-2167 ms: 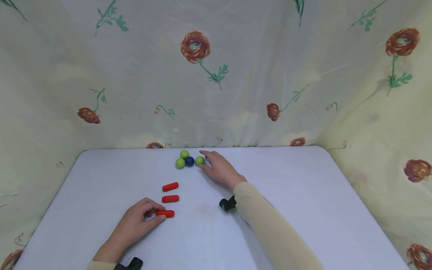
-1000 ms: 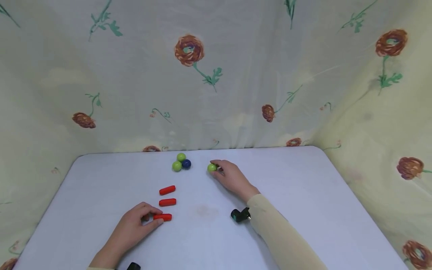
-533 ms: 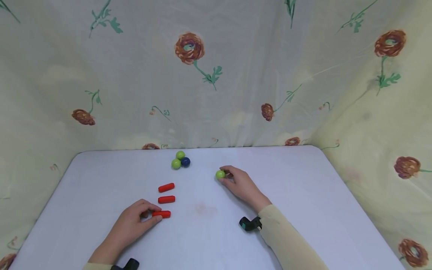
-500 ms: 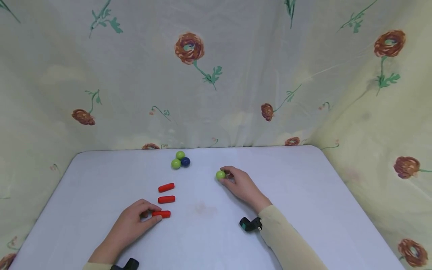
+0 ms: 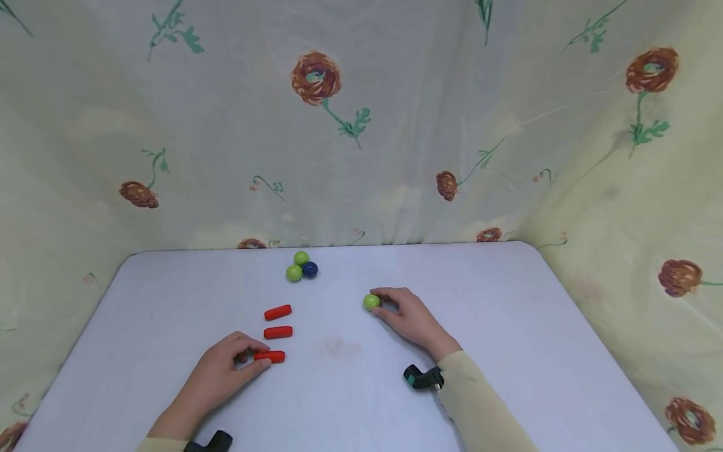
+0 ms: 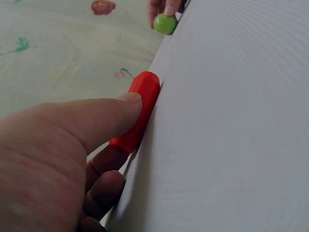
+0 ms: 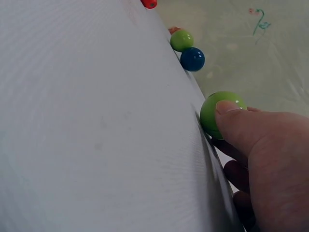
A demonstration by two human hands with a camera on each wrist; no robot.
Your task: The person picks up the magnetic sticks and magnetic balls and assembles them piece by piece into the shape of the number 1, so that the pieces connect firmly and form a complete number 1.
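Glossy green ball (image 5: 371, 302): in the right hand (image 5: 409, 320), at the worktop (image 5: 508, 301) surface, well apart from the blue ball (image 5: 310, 270).
Ball handling: probably light and rigid; smooth finish likely to slip or roll. Hold across the widest part.
Right grip: thumb and fingers pinch the ball, spread only to its width.
Red faceted rod (image 5: 270, 356): in the left hand (image 5: 226, 370), at the worktop surface.
Rod handling: presumably light, stiff; flats should limit rolling. Hold across the long sides.
Left grip: narrow pinch, thumb pad on rod.
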